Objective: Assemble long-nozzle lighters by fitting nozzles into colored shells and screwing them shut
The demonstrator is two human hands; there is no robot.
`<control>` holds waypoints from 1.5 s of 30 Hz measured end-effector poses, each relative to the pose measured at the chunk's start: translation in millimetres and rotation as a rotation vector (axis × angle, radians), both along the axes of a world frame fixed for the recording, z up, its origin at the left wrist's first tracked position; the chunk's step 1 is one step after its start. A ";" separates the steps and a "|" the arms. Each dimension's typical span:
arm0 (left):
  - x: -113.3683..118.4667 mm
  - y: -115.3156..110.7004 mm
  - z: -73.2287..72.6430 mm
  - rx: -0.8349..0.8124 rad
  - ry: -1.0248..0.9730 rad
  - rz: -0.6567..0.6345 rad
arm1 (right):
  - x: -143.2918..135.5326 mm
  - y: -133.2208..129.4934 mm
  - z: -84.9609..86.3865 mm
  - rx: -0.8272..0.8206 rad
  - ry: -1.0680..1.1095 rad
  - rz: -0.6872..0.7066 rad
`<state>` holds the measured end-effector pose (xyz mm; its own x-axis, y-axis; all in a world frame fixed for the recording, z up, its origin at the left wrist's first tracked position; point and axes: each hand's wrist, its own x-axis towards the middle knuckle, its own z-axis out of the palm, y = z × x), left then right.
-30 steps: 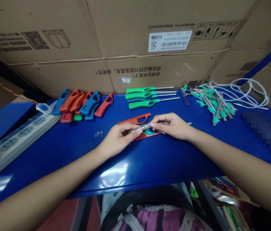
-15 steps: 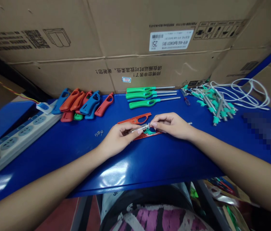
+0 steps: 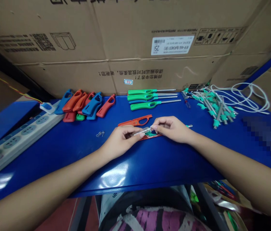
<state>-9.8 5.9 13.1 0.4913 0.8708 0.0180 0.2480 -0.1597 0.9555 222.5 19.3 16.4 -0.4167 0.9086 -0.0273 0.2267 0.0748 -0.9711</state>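
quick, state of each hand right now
Left hand: closed, holding a clear tube.
Right hand: fingers closed at the tube's whitish end; exactly what they grip cannot be told.

The single camera is worn on the person's head and looks forward and steeply down, past patterned clothing (image 3: 159,221) at the bottom centre. The left forearm (image 3: 60,187) and right forearm (image 3: 231,166) enter from the lower corners and lead to the left hand (image 3: 119,142) and right hand (image 3: 172,130) near mid-frame. The blue surface (image 3: 116,166) is seen obliquely, its near edge in the lower part. Cardboard (image 3: 125,45) fills the top, cut by the frame. The wide view takes in a power strip (image 3: 34,126) at left and white cable (image 3: 267,106) at right.
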 end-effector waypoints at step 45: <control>3.2 -1.9 1.0 -0.003 0.005 0.037 | -7.0 -0.3 1.4 -0.069 0.095 -0.075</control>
